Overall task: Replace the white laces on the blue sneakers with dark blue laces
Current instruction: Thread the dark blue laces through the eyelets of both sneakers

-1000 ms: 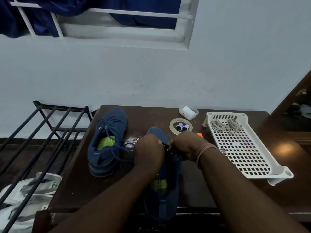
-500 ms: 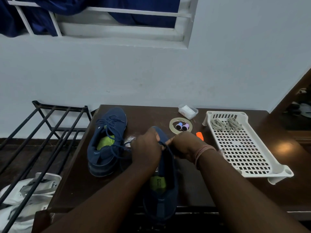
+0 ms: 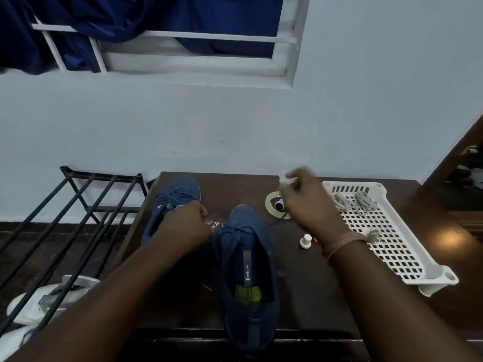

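Sneaker [image 3: 248,273] with dark blue laces [image 3: 236,232] lies on the desk [image 3: 308,291] between both hands. Left hand [image 3: 184,227], fingers curled, pulls one lace end left of the toe; right hand [image 3: 305,202] pinches the other end [image 3: 273,223], raised rightward. Second sneaker [image 3: 175,202] sits behind the left hand.

Two blue sneakers: one [image 3: 248,273] at the table's [image 3: 308,296] near edge, one [image 3: 173,202] towards its far left corner. Two white lace bundles [image 3: 343,201] [image 3: 365,201] in one white basket [image 3: 392,246]. One tape roll [image 3: 271,205]. One white cap [image 3: 305,241].
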The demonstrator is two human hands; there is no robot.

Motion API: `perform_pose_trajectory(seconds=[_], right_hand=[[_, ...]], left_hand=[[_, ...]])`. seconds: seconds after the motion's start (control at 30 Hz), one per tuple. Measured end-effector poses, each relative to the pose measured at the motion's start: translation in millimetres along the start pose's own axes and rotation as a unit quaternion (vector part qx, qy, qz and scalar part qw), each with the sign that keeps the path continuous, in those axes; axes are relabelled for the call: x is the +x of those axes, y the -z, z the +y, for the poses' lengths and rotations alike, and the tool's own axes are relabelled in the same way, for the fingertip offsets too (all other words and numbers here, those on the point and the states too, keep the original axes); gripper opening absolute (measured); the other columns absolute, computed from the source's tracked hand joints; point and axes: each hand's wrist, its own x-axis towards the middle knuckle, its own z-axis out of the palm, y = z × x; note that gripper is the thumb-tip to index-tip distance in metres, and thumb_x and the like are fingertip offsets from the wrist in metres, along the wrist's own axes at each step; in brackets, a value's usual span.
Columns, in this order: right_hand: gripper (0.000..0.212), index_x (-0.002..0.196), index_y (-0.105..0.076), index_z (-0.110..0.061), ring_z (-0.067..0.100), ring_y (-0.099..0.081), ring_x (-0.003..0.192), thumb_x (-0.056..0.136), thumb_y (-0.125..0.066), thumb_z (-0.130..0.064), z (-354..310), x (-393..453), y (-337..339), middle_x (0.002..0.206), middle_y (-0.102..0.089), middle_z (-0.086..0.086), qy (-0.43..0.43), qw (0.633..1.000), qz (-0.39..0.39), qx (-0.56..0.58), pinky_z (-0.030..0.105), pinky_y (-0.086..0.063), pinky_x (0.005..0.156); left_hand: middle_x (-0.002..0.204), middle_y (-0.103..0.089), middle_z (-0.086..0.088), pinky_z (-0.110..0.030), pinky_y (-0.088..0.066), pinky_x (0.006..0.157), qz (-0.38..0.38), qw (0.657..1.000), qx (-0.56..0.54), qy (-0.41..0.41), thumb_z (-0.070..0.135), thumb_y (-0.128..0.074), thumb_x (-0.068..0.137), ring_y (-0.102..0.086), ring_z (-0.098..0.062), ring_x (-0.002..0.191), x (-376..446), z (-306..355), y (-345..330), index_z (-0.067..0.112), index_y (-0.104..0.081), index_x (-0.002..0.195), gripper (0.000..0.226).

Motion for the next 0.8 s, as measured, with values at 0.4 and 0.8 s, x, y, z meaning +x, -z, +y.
perform_pose_trajectory(seconds=[0.4,0.8], right_hand=[[0.027,0.079,-0.060,-0.008,0.025,-0.057,0.069,0.094,-0.039,-0.017,10,3,-39,0.090,-0.068,0.023,-0.167,0.972,-0.161,0.040,0.046,-0.052,0.083],[0.039,0.059,-0.051,-0.013,0.024,-0.054,0.067,0.090,-0.057,-0.035,16,1,1,0.065,-0.055,0.006,-0.066,0.979,-0.129,-0.144,0.030,-0.037,0.058]], left_hand=[[0.124,-0.065,0.005,-0.044,-0.033,0.098,0.009,0.976,0.203,-0.075,0.043,-0.060,0.088,-0.051,-0.027,0.123,2,13,-28,0.039,-0.053,0.129,0.041],[0.103,-0.069,-0.005,-0.036,-0.051,0.083,0.125,0.991,0.011,-0.047,0.025,-0.042,0.097,-0.065,-0.026,0.096,-11,36,2,0.018,-0.066,0.103,0.026]])
